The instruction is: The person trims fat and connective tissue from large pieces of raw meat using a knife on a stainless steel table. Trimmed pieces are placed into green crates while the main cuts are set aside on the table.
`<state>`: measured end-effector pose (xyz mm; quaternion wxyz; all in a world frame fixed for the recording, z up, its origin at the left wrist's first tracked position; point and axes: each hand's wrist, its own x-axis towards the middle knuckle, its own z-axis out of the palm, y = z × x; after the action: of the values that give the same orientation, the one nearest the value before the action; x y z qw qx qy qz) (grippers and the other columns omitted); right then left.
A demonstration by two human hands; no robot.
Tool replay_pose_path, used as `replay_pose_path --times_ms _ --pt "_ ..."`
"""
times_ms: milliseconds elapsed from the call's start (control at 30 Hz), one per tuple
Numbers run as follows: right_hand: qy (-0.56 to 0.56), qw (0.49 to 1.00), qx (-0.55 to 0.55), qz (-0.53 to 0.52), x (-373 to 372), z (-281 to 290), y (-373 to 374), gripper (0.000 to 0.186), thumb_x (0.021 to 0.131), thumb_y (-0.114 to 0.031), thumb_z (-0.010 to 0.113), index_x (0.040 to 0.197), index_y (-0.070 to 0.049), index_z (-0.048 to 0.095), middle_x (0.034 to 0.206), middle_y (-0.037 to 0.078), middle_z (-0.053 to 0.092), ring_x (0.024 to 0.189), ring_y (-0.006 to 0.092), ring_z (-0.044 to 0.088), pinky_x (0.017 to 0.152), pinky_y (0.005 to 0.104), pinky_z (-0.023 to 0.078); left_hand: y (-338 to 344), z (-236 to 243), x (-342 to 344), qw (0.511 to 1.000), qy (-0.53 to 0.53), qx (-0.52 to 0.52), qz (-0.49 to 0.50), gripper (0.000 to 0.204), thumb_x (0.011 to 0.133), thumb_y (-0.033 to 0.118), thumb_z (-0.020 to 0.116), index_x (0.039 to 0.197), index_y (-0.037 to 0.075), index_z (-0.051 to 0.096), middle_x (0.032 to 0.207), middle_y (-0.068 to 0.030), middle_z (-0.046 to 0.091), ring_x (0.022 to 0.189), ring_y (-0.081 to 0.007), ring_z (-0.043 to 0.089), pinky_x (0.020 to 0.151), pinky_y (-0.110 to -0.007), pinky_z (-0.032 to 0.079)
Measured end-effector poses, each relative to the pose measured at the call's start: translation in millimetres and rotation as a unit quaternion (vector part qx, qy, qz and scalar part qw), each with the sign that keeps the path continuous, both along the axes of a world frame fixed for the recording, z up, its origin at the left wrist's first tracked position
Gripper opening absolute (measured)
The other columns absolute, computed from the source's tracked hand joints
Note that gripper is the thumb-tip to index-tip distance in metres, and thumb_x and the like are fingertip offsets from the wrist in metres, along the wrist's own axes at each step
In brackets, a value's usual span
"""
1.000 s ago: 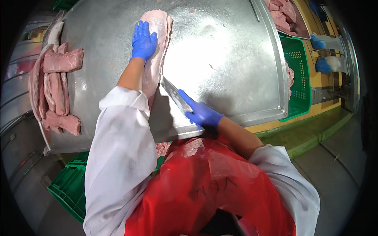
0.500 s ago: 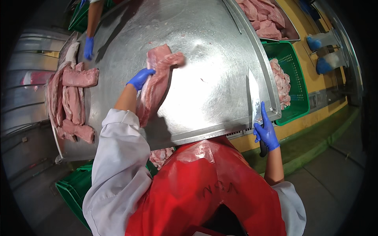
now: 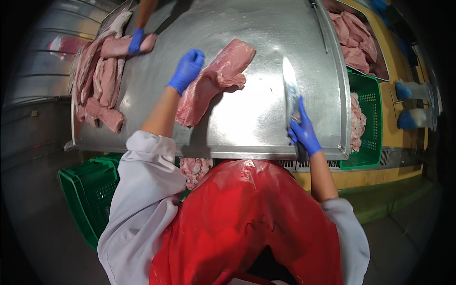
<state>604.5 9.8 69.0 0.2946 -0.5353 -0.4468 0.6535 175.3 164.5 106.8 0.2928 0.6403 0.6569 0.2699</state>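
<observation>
One knife (image 3: pixel 290 88) fills the right grip (image 3: pixel 304 132); left grip (image 3: pixel 188 70), beside meat (image 3: pixel 213 80), seems curled, how tightly unclear.

A: Quick, what do we count?
B: We get three gloved hands: the wearer's left hand (image 3: pixel 187 71) and right hand (image 3: pixel 305 134), plus one co-worker's hand (image 3: pixel 136 42).
A: Next?
B: One knife (image 3: pixel 290 78), one loose meat slab (image 3: pixel 209 85). The piled meat (image 3: pixel 110 80) overlaps, we can't count it.
A: Others?
B: One metal table (image 3: pixel 266 28), one red apron (image 3: pixel 242 204), at least two green crates (image 3: pixel 85 190).
</observation>
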Motion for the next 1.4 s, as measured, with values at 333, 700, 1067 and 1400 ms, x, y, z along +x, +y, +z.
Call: replay_pose_path --times_ms 333,700,1067,1400 --pt "0.031 0.990 0.099 -0.096 -56.4 -32.6 138.9 0.090 0.096 0.001 0.053 0.161 -0.037 0.004 0.075 0.006 0.059 0.054 0.0117 0.056 0.044 0.0294 0.052 -74.5 -77.7 86.6 0.935 0.328 -0.026 -0.130 0.024 0.088 0.018 0.066 0.109 0.006 0.068 0.105 -0.0183 0.070 0.100 -0.0383 0.067 0.091 -0.046 0.053" --pt "0.114 0.988 -0.024 0.105 -252.3 -51.0 135.9 0.083 0.097 -0.003 0.053 0.162 -0.032 0.010 0.068 0.007 0.058 0.049 0.0121 0.055 0.044 0.0293 0.049 2.9 36.3 -19.4 0.982 -0.114 -0.079 -0.125 0.015 0.087 0.013 0.056 0.093 0.003 0.066 0.088 -0.0036 0.067 0.082 -0.0125 0.061 0.078 -0.030 0.051" --pt "-0.093 0.936 0.035 0.338 -258.3 -0.5 89.6 0.080 0.096 -0.015 0.050 0.162 -0.033 0.009 0.071 0.008 0.062 0.053 0.0159 0.061 0.055 0.0318 0.057 4.5 73.4 -19.8 0.987 -0.076 -0.056 -0.131 0.023 0.091 0.015 0.058 0.107 0.002 0.069 0.094 -0.0018 0.068 0.088 -0.0119 0.060 0.083 -0.028 0.049" --pt "-0.107 0.886 0.157 0.424 -262.6 -27.8 78.9 0.078 0.092 -0.011 0.053 0.162 -0.026 0.020 0.071 0.009 0.063 0.055 0.0175 0.062 0.056 0.0328 0.054 -42.3 132.8 -57.0 0.967 -0.204 -0.091 -0.119 0.016 0.090 0.014 0.060 0.103 0.005 0.066 0.090 0.0023 0.061 0.077 -0.0069 0.052 0.070 -0.023 0.044"
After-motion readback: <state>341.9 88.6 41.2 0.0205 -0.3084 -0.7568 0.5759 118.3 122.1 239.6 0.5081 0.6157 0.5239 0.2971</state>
